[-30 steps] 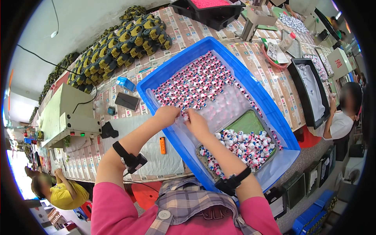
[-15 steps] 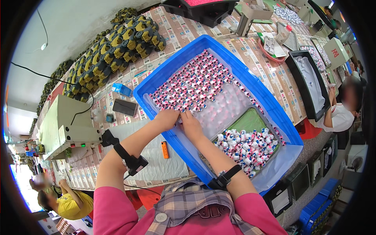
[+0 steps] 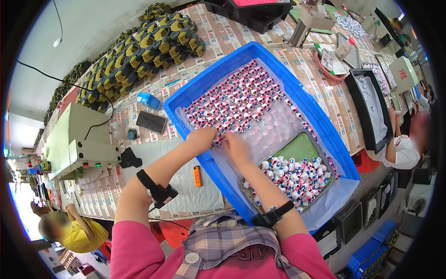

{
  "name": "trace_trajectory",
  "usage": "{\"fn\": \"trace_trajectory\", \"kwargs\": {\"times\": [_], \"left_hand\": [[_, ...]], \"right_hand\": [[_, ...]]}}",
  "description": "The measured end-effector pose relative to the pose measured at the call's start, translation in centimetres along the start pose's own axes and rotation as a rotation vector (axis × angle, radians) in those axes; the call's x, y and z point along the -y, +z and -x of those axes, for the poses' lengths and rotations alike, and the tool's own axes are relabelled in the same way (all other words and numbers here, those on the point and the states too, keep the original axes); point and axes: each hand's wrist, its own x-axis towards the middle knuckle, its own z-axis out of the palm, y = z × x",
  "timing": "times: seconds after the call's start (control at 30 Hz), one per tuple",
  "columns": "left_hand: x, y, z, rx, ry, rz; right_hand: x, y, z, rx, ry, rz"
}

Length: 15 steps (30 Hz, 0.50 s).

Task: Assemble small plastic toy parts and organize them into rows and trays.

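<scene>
Inside a large blue plastic tray (image 3: 300, 93) lined with clear film, small white, pink and blue figurines (image 3: 234, 95) stand in close rows over the upper left part. My left hand (image 3: 202, 138) reaches to the near edge of those rows, fingers pinched downward among the pieces. Right beside it is my right hand (image 3: 236, 149), its fingertips drawn together and slightly blurred; what either hand pinches is hidden. Below my right forearm, a smaller green-bottomed tray (image 3: 297, 149) holds a loose heap of similar figurines (image 3: 297, 179).
Left of the blue tray lie an orange lighter (image 3: 197, 176), a dark phone (image 3: 151, 122) and a blue carton (image 3: 148, 100). A pale green machine (image 3: 88, 144) stands farther left. Yellow-black parts (image 3: 144, 51) are stacked behind. At right is a black tray (image 3: 369, 107) near a co-worker (image 3: 404, 146).
My right hand has shifted slightly right and down, away from my left hand. The whole view has tilted a little. The rows of figurines look about the same.
</scene>
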Motion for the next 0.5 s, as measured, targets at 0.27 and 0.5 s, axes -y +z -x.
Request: {"fn": "trace_trajectory", "kwargs": {"times": [0.27,0.5], "left_hand": [[-0.1,0.2,-0.6,-0.106,-0.047,0.015],[-4.1,0.8,-0.8,-0.291,-0.034,-0.154]], "right_hand": [[-3.4,-10.3,-1.3,-0.157,0.177,-0.104],[-5.8,-15.9,1.1,-0.168,0.243,-0.082]]}}
